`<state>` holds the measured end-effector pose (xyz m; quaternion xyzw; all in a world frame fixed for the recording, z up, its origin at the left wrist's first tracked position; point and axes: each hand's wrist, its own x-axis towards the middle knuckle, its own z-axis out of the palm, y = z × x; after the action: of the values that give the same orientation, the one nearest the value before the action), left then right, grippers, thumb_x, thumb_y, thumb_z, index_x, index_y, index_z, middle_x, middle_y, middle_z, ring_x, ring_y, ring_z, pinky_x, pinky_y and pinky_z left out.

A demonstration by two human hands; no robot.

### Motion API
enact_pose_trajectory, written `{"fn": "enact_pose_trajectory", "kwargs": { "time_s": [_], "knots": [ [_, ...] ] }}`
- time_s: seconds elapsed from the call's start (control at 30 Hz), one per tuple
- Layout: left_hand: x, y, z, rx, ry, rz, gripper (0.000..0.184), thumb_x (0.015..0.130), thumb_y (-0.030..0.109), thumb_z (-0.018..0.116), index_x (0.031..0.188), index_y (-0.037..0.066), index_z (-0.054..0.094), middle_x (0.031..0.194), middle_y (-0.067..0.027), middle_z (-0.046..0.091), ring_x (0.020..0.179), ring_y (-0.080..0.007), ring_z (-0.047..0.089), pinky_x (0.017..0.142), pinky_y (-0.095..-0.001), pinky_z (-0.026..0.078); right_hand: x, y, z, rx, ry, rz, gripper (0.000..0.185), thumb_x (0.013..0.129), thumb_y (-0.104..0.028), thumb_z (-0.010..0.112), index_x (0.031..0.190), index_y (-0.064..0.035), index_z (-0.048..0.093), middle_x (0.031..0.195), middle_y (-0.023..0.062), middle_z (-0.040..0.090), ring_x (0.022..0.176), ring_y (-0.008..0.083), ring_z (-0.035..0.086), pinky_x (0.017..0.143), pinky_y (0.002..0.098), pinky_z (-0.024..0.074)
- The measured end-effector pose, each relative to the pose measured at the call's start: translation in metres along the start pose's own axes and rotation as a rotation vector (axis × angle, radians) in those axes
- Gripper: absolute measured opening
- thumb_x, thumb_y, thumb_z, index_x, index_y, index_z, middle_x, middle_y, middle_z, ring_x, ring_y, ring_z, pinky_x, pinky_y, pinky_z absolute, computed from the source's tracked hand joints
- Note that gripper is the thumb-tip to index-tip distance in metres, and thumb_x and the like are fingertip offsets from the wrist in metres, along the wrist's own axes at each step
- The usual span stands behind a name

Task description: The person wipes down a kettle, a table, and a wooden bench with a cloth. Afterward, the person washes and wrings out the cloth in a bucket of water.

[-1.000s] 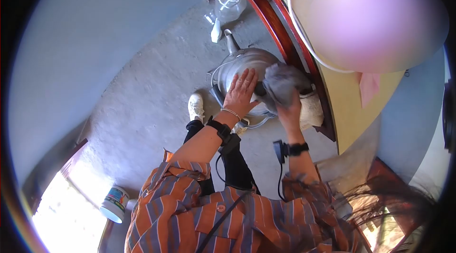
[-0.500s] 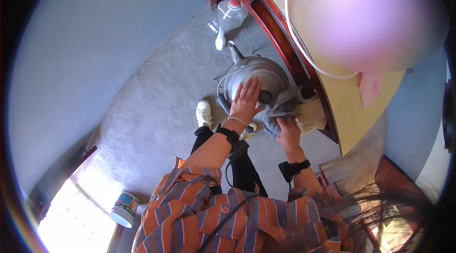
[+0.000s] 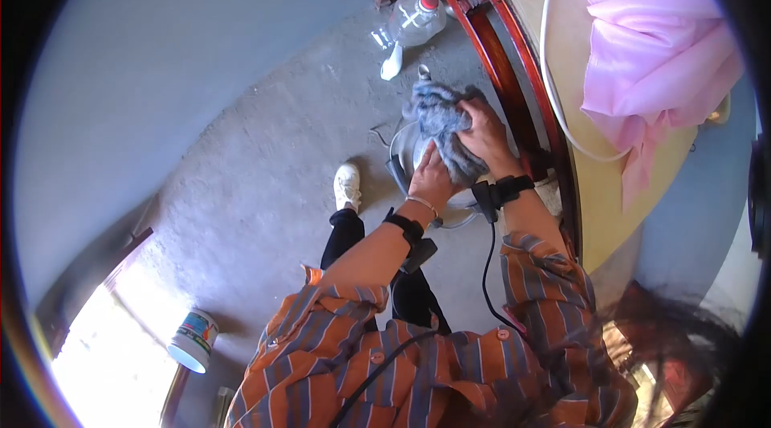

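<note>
Grey cloth (image 3: 442, 116) sits bunched under the right hand (image 3: 484, 137), whose grip closes on it, likely to fill the palm. It covers much of the kettle (image 3: 408, 145), upper centre of my frame, on the floor (image 3: 273, 163). The left hand (image 3: 434, 179) rests there too, I judge to steady it; whether that grip pinches cloth, I cannot tell. Only the tip of the spout (image 3: 423, 72) shows. Upper right, pink fabric (image 3: 642, 67) hides some of the counter (image 3: 594, 219).

head-worn view, close overhead, facing forward and down at floor (image 3: 265, 195)
</note>
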<state>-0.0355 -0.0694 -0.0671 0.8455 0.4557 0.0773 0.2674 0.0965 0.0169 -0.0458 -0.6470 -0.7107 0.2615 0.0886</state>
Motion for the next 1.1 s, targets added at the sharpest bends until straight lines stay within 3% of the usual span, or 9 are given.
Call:
{"fn": "enact_pose_trajectory", "kwargs": {
  "time_s": [0.33,0.4,0.53,0.8,0.83,0.93,0.97,1.03,1.1],
  "knots": [
    [0.001,-0.003,-0.007,0.058,-0.097,0.021,0.08,0.066,0.044,0.061,0.129,0.008,0.029,0.138,-0.0063,0.021,0.128,-0.0206,0.016,0.105,-0.0361,0.013,-0.083,0.051,0.014,-0.08,0.389,0.331,0.041,0.067,-0.01,0.057,0.107,-0.0041,0.05,0.096,0.0198,0.055,0.091,0.0373,0.051,0.079,0.0414,0.0415],
    [0.002,0.0,-0.013,0.036,-0.066,0.012,0.081,0.065,0.043,0.062,0.13,0.007,0.028,0.138,-0.0058,0.02,0.128,-0.02,0.016,0.105,-0.0359,0.014,-0.121,0.065,0.023,0.08,0.333,0.493,0.04,0.07,-0.013,0.057,0.108,-0.0037,0.048,0.092,0.0209,0.057,0.089,0.0394,0.052,0.076,0.0431,0.0421],
    [0.003,0.003,-0.016,0.003,-0.03,-0.015,0.085,0.062,0.039,0.066,0.13,0.007,0.026,0.138,-0.0043,0.02,0.128,-0.0183,0.017,0.104,-0.0353,0.016,-0.19,0.045,0.042,-0.204,0.009,0.628,0.037,0.07,-0.016,0.058,0.104,-0.0038,0.05,0.088,0.0215,0.057,0.082,0.0384,0.055,0.07,0.0439,0.0435],
    [0.005,-0.019,-0.031,-0.139,-0.155,0.181,0.068,0.068,0.026,0.063,0.127,0.009,0.033,0.134,-0.0067,0.029,0.124,-0.0222,0.026,0.1,-0.0362,0.026,-0.209,-0.046,0.0,0.034,0.231,0.52,0.04,0.059,-0.007,0.059,0.097,-0.0043,0.051,0.083,0.0194,0.055,0.077,0.0377,0.053,0.067,0.0432,0.0429],
    [0.01,-0.022,-0.04,-0.285,-0.158,0.197,0.057,0.071,0.01,0.054,0.125,0.008,0.036,0.13,-0.0105,0.035,0.121,-0.0249,0.032,0.097,-0.0346,0.03,-0.202,-0.05,-0.008,0.077,0.382,0.431,0.043,0.057,-0.005,0.059,0.099,-0.0034,0.051,0.085,0.0195,0.054,0.078,0.0383,0.052,0.068,0.0432,0.0427],
    [0.027,-0.046,-0.054,-0.723,-0.252,0.061,0.052,0.07,-0.003,0.043,0.121,0.006,0.041,0.123,-0.0149,0.043,0.115,-0.0273,0.04,0.096,-0.033,0.032,-0.155,-0.067,-0.026,0.048,0.681,0.155,0.051,0.052,-0.002,0.061,0.102,-0.0032,0.05,0.089,0.0178,0.051,0.081,0.0383,0.05,0.069,0.0424,0.0422],
    [0.029,-0.053,-0.056,-0.719,-0.088,0.046,0.052,0.068,-0.011,0.034,0.115,0.006,0.047,0.113,-0.0176,0.051,0.107,-0.0288,0.048,0.093,-0.0326,0.035,-0.138,-0.068,-0.023,0.022,0.714,0.092,0.052,0.052,-0.002,0.062,0.102,-0.0051,0.051,0.088,0.0168,0.051,0.081,0.0371,0.051,0.068,0.0416,0.0427],
    [0.029,-0.067,-0.068,-0.689,0.113,-0.051,0.042,0.069,-0.01,0.035,0.104,0.002,0.054,0.099,-0.0187,0.058,0.096,-0.0298,0.055,0.084,-0.0338,0.043,-0.107,-0.083,-0.015,-0.168,0.495,0.116,0.052,0.052,-0.002,0.062,0.102,-0.0095,0.052,0.089,0.0138,0.051,0.08,0.032,0.05,0.065,0.0389,0.0426],
    [0.023,-0.071,-0.081,-0.624,0.269,-0.131,0.039,0.07,-0.009,0.037,0.103,0.002,0.054,0.098,-0.0181,0.058,0.095,-0.0302,0.055,0.083,-0.0343,0.043,-0.089,-0.081,0.021,-0.328,0.21,0.109,0.032,0.069,-0.012,0.051,0.101,-0.0142,0.054,0.093,0.01,0.05,0.08,0.0236,0.047,0.061,0.0355,0.0382]
  ]
}}
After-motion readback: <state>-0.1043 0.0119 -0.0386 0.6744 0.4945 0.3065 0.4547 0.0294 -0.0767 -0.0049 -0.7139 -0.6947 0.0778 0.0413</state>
